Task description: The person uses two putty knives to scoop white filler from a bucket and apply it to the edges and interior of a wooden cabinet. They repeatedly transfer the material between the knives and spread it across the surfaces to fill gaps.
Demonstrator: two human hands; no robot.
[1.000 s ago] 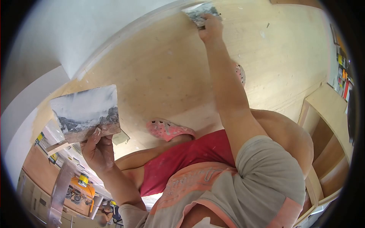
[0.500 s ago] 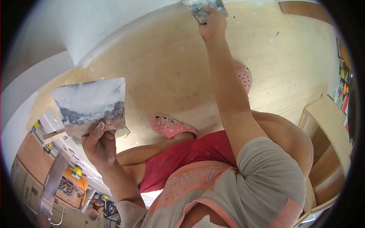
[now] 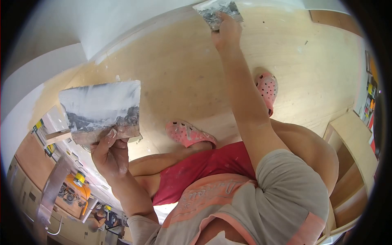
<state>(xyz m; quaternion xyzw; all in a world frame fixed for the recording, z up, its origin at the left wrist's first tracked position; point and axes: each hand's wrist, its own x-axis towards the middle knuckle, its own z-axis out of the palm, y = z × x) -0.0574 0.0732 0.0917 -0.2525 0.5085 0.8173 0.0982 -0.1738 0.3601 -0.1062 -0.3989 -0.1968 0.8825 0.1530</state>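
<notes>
While the left hand [image 3: 109, 157] pinches the bottom edge of a wide plaster-smeared blade [image 3: 101, 109] that fans out above the grip, the right hand [image 3: 226, 33] is closed on a smaller putty knife [image 3: 217, 12] held against the pale wall [image 3: 122, 20] past its fingertips. Both blades look thin, light, springy and slick with filler, so they are best gripped at the bare handle edge. No lettering on them is readable.

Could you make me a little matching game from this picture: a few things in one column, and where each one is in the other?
Things:
1. wide trowel
2. small scraper
3. pink shoes
4. wooden shelf

Places:
A. on the wooden floor
B. at the right edge
C. in the left hand
D. in the right hand, against the wall's foot

Pairs: 1-C, 2-D, 3-A, 4-B
</notes>
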